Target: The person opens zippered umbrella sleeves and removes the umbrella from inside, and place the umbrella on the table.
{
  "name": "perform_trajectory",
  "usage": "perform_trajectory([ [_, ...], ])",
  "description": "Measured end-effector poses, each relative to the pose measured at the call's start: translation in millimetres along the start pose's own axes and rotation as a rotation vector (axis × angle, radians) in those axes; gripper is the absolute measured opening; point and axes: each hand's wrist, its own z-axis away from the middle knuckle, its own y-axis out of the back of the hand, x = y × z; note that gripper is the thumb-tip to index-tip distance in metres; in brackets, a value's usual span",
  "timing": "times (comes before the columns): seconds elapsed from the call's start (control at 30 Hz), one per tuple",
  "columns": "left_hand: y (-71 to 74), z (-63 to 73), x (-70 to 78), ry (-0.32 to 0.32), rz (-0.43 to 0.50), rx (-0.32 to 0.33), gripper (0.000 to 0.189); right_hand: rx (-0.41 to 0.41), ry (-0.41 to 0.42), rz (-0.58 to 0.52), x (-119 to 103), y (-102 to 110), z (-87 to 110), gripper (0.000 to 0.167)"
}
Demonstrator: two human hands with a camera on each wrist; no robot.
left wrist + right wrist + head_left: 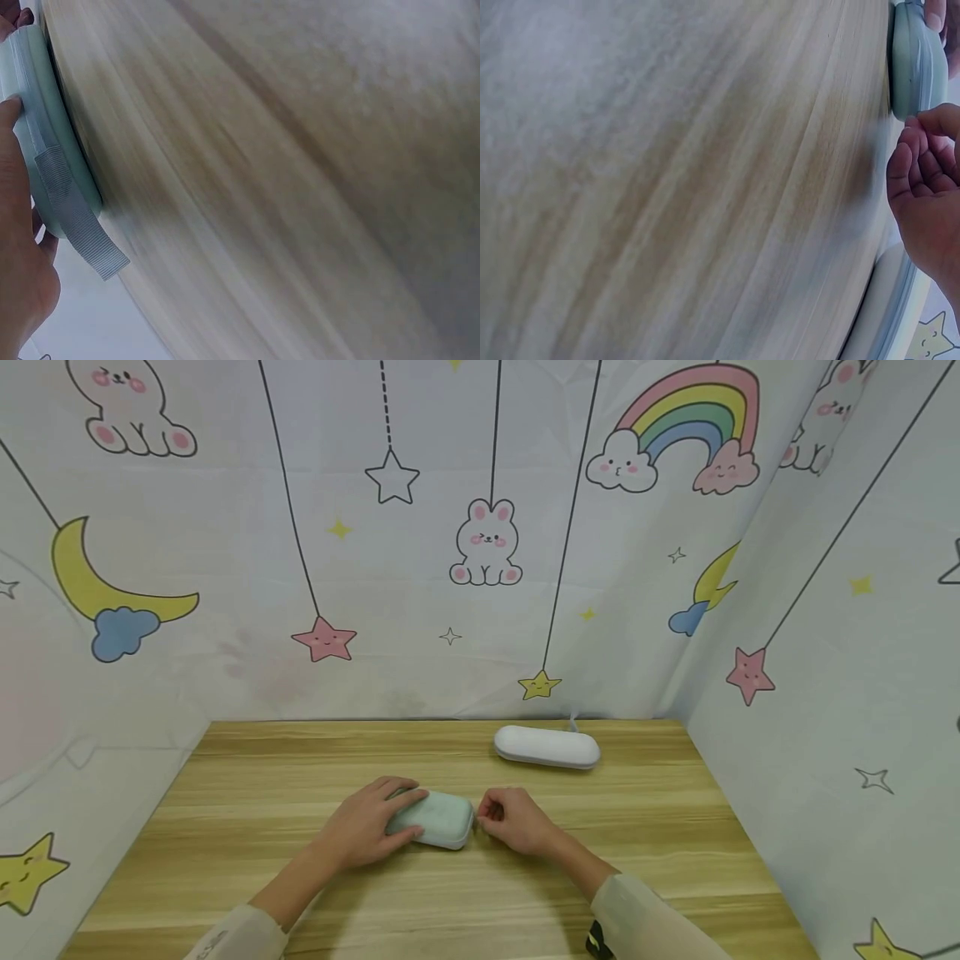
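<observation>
A mint-green zip case (447, 817) lies flat on the wooden table. My left hand (366, 828) grips its left part, thumb along the near side and fingers over the top and far side. From that end a grey ribbed strap (79, 214) sticks out, seen in the left wrist view. At the case's right end is my right hand (521, 822), fingers curled, thumb and forefinger pinched together beside the zip seam (924, 56). What they pinch looks like the zipper pull, mostly hidden by the fingertips. The case's lid appears closed.
Behind and to the right, a white oblong case (547, 747) lies near the table's back edge, with a pale strap at its rear. Cartoon-printed curtains (420, 610) stand along the back and sides of the wooden table (285, 760). A small dark item (597, 941) shows by the right sleeve.
</observation>
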Motion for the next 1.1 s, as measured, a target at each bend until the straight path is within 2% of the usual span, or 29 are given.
perform_trajectory([
  [0.33, -3.1, 1.6, -1.4, -0.014, -0.011, 0.031, 0.054, -0.028, 0.0, -0.037, -1.5, -1.7, 1.9, 0.012],
  [0.67, -0.3, 0.5, 1.0, 0.018, -0.003, -0.007, 0.056, -0.041, -0.016, -0.046, -3.3, -4.1, 4.2, 0.014],
  [1.1, -1.5, -1.0, 0.6, 0.025, 0.009, 0.003, 0.056, -0.05, -0.02, -0.074, -5.7, -5.3, 6.9, 0.013],
])
